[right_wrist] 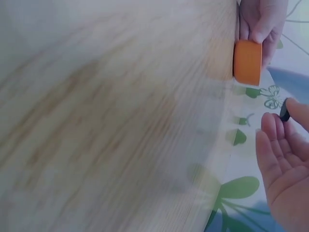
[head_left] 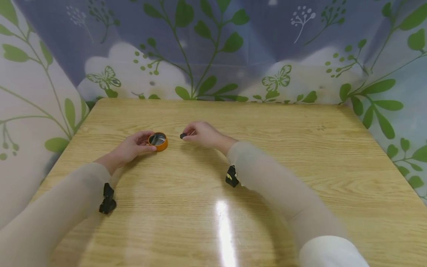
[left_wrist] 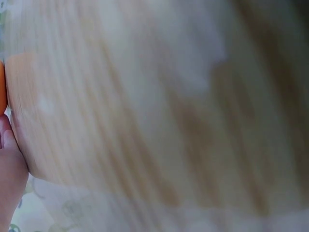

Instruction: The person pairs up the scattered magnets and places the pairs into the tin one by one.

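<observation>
On the left part of the table, my left hand holds a small round orange cup-like container with a shiny, dark interior. Thumb and fingers lie on either side of its wall, and it sits on the tabletop. To its right, my right hand pinches a small black piece between thumb and fingertips, apart from the container. In the right wrist view the black piece looks thin, its kind unclear; the orange container shows a smooth side. The left wrist view catches only edges of the hand and container.
The light wooden table carries a bright reflection near its front. A leaf-and-butterfly printed cloth hangs along the back and both sides. Black wrist devices sit on the left sleeve and right sleeve.
</observation>
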`<state>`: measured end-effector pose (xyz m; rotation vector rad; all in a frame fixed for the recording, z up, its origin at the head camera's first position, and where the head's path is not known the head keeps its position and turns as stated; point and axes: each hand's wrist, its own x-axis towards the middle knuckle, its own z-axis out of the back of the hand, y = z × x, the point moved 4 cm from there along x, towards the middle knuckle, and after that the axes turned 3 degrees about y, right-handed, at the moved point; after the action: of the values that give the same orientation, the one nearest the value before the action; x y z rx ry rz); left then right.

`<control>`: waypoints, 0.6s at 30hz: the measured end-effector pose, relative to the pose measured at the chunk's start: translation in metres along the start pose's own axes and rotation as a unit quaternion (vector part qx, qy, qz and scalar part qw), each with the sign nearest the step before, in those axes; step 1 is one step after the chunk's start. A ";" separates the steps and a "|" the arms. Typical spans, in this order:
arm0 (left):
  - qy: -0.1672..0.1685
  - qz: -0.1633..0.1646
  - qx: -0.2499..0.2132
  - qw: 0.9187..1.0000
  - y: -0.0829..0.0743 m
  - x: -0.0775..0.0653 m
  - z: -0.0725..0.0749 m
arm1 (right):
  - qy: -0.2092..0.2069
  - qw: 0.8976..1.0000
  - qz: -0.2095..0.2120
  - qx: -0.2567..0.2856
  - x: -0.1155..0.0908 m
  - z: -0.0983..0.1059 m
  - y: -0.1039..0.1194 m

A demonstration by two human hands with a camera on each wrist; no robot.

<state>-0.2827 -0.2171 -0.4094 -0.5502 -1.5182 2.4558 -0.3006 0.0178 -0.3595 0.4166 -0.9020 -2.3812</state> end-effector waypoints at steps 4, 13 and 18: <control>0.000 0.001 0.004 1.000 0.000 0.000 0.000 | 0.018 0.999 0.009 -0.028 0.006 -0.008 0.008; -0.002 0.012 0.005 1.000 0.002 0.002 0.001 | 0.026 0.998 0.019 -0.059 0.017 -0.015 0.031; 0.002 0.015 0.001 1.000 0.002 0.002 0.001 | 0.042 0.996 0.029 -0.074 0.026 -0.021 0.039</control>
<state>-0.2847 -0.2181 -0.4112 -0.5810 -1.5161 2.4778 -0.2965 -0.0327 -0.3505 0.4244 -0.6865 -2.3405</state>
